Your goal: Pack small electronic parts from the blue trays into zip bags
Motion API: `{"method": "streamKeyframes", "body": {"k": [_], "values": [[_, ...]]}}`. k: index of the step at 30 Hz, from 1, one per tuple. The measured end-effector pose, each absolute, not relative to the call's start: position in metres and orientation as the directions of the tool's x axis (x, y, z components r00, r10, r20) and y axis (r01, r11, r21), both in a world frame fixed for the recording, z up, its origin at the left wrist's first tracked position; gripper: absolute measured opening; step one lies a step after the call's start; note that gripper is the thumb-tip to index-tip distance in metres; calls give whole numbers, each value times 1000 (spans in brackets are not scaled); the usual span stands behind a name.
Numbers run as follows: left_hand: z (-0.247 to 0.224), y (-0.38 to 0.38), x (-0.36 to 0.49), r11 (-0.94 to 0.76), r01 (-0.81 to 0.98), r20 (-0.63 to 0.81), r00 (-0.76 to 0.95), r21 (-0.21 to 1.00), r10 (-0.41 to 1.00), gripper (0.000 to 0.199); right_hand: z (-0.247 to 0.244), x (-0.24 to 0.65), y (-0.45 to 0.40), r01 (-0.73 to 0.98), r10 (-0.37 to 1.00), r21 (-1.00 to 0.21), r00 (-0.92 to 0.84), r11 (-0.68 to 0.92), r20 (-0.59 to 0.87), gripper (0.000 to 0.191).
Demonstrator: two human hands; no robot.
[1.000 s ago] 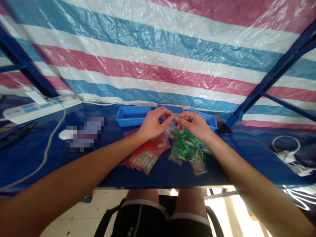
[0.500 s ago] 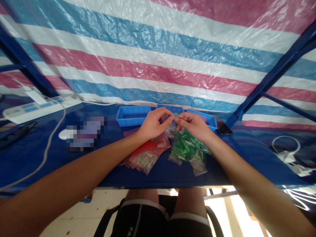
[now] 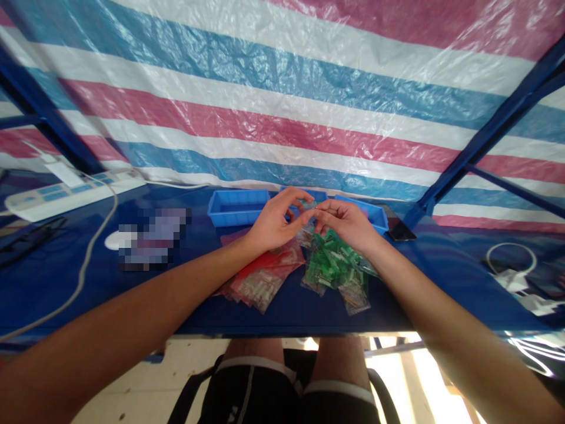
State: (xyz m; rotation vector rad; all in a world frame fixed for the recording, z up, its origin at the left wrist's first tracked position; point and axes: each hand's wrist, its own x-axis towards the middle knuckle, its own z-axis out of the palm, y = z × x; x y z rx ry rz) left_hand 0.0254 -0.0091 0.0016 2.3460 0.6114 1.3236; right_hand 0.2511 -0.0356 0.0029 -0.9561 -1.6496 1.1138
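Observation:
My left hand (image 3: 282, 219) and my right hand (image 3: 344, 221) meet at the fingertips above the blue table. Both are pinched closed around something too small to make out. Below my left hand lie red plastic bags (image 3: 265, 274) with small pale parts inside. Green bags (image 3: 335, 259) with small parts are heaped under my right hand, and a clear bag (image 3: 354, 296) of small metal-looking pieces is at their front edge. Behind my hands stand a left blue bin (image 3: 238, 217), a middle blue bin (image 3: 320, 194) and a right blue bin (image 3: 378, 218), the latter two partly hidden.
A dark phone (image 3: 399, 227) lies right of the bins. On the left are a power strip (image 3: 62, 197), a white cable (image 3: 83, 265) and a white round object (image 3: 115, 239) beside a blurred-out item. A charger with cable (image 3: 512, 278) lies at the right.
The fingers of my left hand have lifted and spread slightly, while its thumb stays near my right fingertips. The bags and bins have not moved.

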Motion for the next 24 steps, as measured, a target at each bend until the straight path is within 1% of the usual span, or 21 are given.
{"method": "streamKeyframes", "body": {"k": [4, 6, 7, 9, 11, 14, 19, 24], "values": [[5, -13, 26, -887, 143, 751, 484, 439, 450, 50, 2, 253, -33, 46, 944, -968, -234, 248, 231, 45], [6, -14, 27, -900, 143, 756, 497, 412, 425, 57, 3, 253, -33, 2, 960, -978, -192, 208, 204, 45], [7, -14, 27, -902, 152, 755, 502, 405, 423, 57, 4, 253, -34, -21, 966, -981, -173, 190, 191, 45], [6, -13, 26, -901, 176, 749, 506, 396, 428, 50, 6, 253, -35, -61, 974, -985, -151, 160, 168, 45], [5, -12, 26, -898, 196, 743, 507, 394, 437, 41, 7, 252, -36, -98, 977, -986, -153, 138, 152, 44], [5, -12, 26, -893, 198, 743, 498, 404, 446, 34, 6, 252, -36, -137, 977, -984, -161, 117, 139, 42], [6, -13, 24, -890, 200, 763, 458, 410, 455, 21, 6, 252, -37, -124, 976, -988, -184, 94, 117, 42], [4, -11, 25, -890, 184, 756, 473, 417, 452, 19, 9, 250, -39, -142, 972, -986, -206, 87, 115, 40]]}}
